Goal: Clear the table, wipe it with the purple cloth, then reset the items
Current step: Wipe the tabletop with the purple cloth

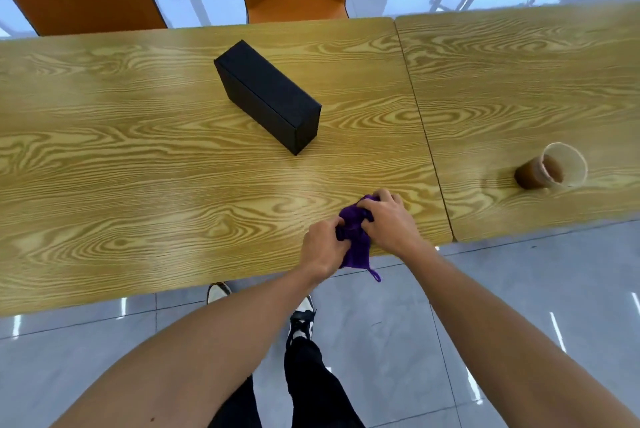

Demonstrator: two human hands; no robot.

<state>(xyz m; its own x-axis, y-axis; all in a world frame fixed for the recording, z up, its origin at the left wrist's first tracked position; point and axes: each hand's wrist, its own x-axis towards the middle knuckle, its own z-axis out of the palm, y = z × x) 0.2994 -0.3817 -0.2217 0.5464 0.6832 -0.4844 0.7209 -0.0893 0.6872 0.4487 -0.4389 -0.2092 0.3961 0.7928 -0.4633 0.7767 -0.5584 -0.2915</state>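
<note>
I find no readable text from here, black box point(268, 95) plain on every face I see, clear cup point(554, 168) unmarked, purple cloth point(355, 237) without visible label

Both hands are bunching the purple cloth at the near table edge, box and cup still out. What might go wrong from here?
The black box still lies on the table; wiping now could shove it or leave a patch beneath unwiped. The clear cup on the adjoining table holds brown liquid, so a wide sweep might tip it. The purple cloth, gripped by left hand and right hand, overhangs the edge and could drop.
</note>
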